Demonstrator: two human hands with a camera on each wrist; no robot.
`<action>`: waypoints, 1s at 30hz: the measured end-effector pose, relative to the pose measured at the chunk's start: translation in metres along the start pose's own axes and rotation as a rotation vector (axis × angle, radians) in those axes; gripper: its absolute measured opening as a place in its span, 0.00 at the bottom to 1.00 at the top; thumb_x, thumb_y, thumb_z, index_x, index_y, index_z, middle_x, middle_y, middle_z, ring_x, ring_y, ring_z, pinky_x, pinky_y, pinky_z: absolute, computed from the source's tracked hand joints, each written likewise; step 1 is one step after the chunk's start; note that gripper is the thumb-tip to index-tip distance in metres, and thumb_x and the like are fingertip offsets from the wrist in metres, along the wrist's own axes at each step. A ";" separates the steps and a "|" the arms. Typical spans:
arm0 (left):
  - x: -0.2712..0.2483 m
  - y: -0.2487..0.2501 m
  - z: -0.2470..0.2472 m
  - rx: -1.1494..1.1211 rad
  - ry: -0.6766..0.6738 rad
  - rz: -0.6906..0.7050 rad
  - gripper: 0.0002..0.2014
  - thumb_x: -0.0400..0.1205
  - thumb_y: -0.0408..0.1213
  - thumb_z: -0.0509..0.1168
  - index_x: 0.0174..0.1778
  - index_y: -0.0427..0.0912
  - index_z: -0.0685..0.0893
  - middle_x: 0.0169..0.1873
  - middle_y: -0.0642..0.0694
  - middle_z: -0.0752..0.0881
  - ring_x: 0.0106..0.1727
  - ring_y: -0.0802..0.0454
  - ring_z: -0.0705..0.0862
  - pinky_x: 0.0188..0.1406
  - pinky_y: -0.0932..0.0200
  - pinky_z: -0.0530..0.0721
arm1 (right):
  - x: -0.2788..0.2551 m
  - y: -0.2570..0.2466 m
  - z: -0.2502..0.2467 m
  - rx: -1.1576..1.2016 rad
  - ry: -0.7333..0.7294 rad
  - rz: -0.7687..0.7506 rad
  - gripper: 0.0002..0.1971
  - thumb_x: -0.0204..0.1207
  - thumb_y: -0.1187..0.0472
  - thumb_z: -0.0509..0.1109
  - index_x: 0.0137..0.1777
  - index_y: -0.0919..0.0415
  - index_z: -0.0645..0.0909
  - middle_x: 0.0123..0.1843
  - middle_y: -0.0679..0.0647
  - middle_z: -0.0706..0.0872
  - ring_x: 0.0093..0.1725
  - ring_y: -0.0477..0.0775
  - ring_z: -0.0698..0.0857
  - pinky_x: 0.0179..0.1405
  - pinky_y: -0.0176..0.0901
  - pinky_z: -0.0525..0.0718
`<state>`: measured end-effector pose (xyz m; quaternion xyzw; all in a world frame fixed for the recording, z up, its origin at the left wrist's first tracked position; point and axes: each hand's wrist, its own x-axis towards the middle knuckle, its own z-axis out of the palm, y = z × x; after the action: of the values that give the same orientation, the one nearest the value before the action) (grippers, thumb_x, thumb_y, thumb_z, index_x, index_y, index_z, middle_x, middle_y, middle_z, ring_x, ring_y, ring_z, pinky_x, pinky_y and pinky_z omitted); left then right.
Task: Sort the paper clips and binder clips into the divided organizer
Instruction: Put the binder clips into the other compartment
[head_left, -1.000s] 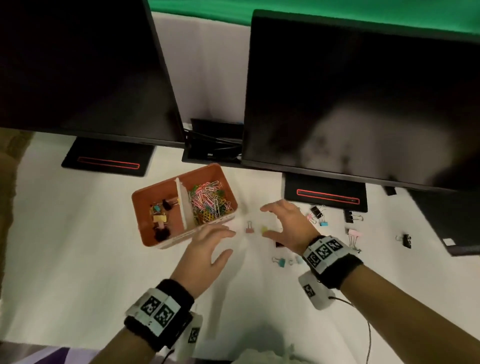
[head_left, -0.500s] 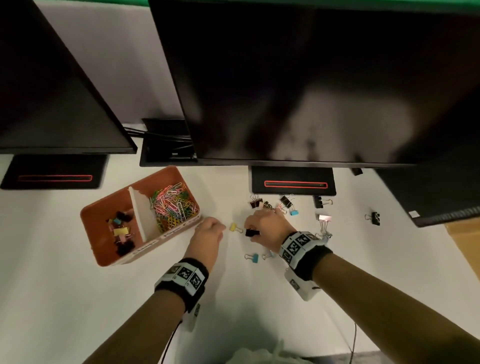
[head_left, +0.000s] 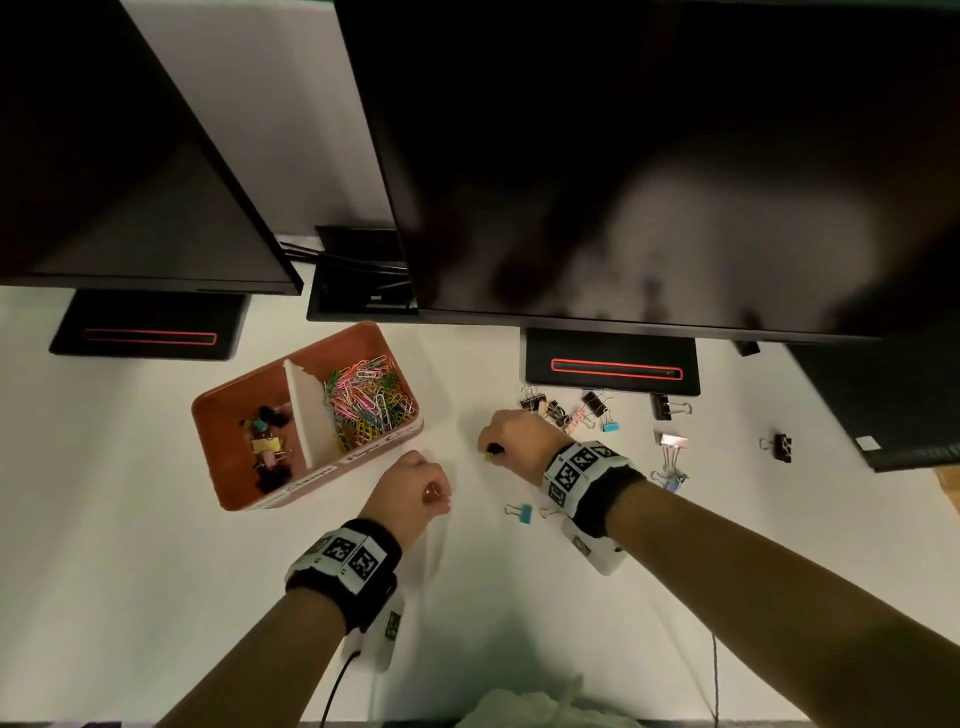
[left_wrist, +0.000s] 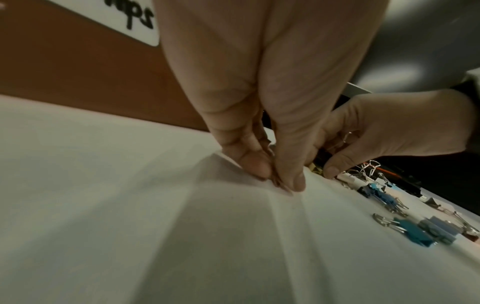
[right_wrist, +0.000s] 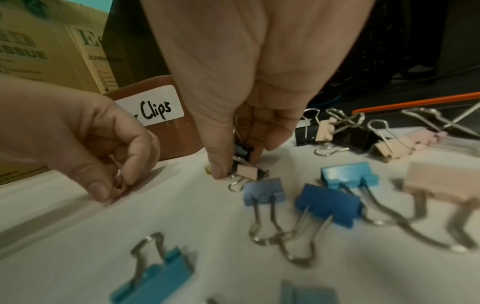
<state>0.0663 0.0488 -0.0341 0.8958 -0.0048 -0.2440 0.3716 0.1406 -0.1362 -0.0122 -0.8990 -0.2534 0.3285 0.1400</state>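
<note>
The orange divided organizer (head_left: 244, 400) stands left of centre, with binder clips in its left half and coloured paper clips (head_left: 366, 400) in its right half. My left hand (head_left: 434, 493) is just in front of the organizer's right corner and pinches a small binder clip against the table; its wire handles show in the right wrist view (right_wrist: 118, 179). Further right, my right hand (head_left: 491, 449) pinches a black binder clip (right_wrist: 244, 152), with a pale pink clip (right_wrist: 249, 171) and a yellow clip (right_wrist: 208, 169) at the fingertips.
Loose binder clips lie around and behind my right hand: a blue one (head_left: 521, 512), a mixed cluster (head_left: 566, 410), and black ones (head_left: 662, 406) further right. Two monitors overhang the desk, their bases (head_left: 613, 364) close behind the clips.
Both hands went from spread open over the table to curled. The left hand took the small clip beside the organizer; the right hand took the black clip and reached the yellow one.
</note>
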 end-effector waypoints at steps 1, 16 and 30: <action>-0.002 0.000 -0.001 -0.027 -0.006 0.009 0.11 0.68 0.28 0.75 0.31 0.47 0.81 0.38 0.53 0.75 0.34 0.58 0.80 0.39 0.77 0.75 | -0.002 0.002 0.000 0.005 0.003 0.011 0.12 0.78 0.63 0.65 0.60 0.59 0.81 0.59 0.60 0.81 0.58 0.62 0.80 0.59 0.50 0.80; 0.011 0.062 0.054 0.172 -0.203 0.124 0.16 0.75 0.34 0.69 0.59 0.42 0.80 0.57 0.48 0.73 0.50 0.49 0.81 0.60 0.59 0.79 | -0.055 0.050 -0.002 0.240 0.234 0.088 0.14 0.73 0.64 0.72 0.59 0.59 0.82 0.61 0.54 0.78 0.60 0.52 0.77 0.66 0.41 0.76; -0.004 0.027 0.029 0.091 0.011 0.030 0.05 0.73 0.34 0.71 0.42 0.44 0.82 0.41 0.50 0.82 0.42 0.52 0.82 0.48 0.58 0.82 | -0.024 0.017 -0.002 0.111 0.049 0.189 0.12 0.75 0.64 0.69 0.59 0.60 0.80 0.58 0.59 0.83 0.56 0.58 0.81 0.56 0.46 0.82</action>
<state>0.0546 0.0109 -0.0316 0.9129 -0.0275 -0.2331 0.3341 0.1326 -0.1635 -0.0052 -0.9175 -0.1455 0.3317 0.1642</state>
